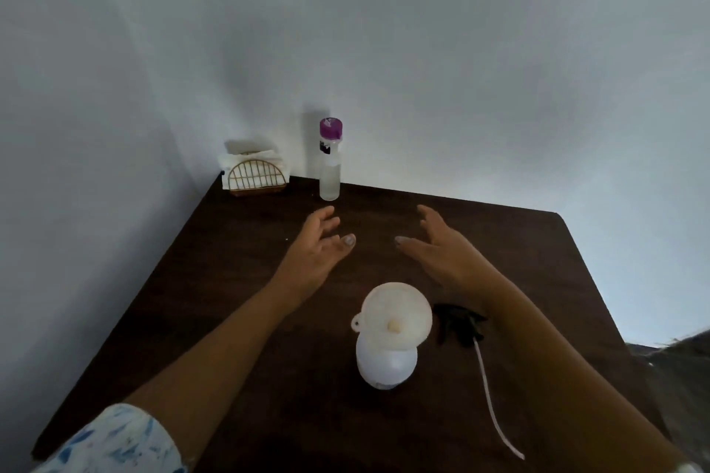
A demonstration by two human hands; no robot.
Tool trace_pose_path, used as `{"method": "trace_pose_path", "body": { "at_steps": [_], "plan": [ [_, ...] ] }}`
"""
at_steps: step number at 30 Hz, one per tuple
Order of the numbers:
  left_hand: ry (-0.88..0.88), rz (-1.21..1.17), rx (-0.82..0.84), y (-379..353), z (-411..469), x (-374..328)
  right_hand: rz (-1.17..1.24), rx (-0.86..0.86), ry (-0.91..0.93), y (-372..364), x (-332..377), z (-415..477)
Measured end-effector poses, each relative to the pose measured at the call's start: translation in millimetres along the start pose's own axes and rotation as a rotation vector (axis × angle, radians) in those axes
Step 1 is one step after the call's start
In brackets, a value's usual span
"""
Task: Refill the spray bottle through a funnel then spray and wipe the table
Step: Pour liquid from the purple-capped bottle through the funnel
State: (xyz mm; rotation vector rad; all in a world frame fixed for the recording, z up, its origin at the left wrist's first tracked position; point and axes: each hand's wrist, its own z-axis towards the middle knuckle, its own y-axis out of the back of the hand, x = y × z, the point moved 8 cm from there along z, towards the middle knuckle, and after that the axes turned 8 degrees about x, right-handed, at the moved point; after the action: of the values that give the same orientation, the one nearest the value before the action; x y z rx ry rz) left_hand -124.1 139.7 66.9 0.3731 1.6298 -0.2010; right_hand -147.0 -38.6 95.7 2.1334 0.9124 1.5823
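Note:
A white spray bottle (386,365) stands near the front middle of the dark wooden table (230,261), with a white funnel (395,313) sitting in its neck. Its black trigger head (459,323) lies on the table to the right, with the thin white dip tube (491,396) trailing toward me. A clear refill bottle with a purple cap (329,161) stands upright at the far edge. My left hand (317,248) and my right hand (438,246) hover open over the table beyond the funnel, short of the refill bottle, touching nothing.
A wire napkin holder with white napkins (254,173) sits in the far left corner against the wall. White walls close in on the table at the back and left. The table's right edge drops off toward the floor.

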Motion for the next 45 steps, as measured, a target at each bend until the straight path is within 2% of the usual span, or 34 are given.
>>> {"method": "trace_pose_path", "body": {
  "at_steps": [7, 14, 18, 28, 32, 39, 45],
  "plan": [
    [-0.033, 0.143, -0.192, 44.4, 45.8, -9.8, -0.253, 0.058, 0.12, -1.2, 36.2, 77.5],
    [0.022, 0.271, -0.34, 77.9, 95.8, 8.6, -0.425, 0.117, 0.169, -11.6, 48.1, 154.1],
    [0.033, 0.332, -0.275, 87.4, 130.5, 16.7, -0.479, 0.103, 0.197, -14.3, 63.7, 193.8],
    [0.055, 0.417, -0.155, 112.7, 204.3, 41.5, -0.523, -0.091, 0.195, -10.0, 100.3, 276.0],
    [0.061, 0.398, -0.104, 111.0, 219.0, 51.6, -0.556, -0.1, 0.165, -14.9, 97.0, 296.0],
    [0.078, 0.398, -0.019, 99.1, 231.5, 67.0, -0.523, -0.29, 0.202, -3.1, 102.2, 294.1],
    [0.031, 0.382, 0.003, 94.4, 227.7, 65.1, -0.561, -0.255, 0.215, -9.8, 104.5, 276.9]
  ]
}}
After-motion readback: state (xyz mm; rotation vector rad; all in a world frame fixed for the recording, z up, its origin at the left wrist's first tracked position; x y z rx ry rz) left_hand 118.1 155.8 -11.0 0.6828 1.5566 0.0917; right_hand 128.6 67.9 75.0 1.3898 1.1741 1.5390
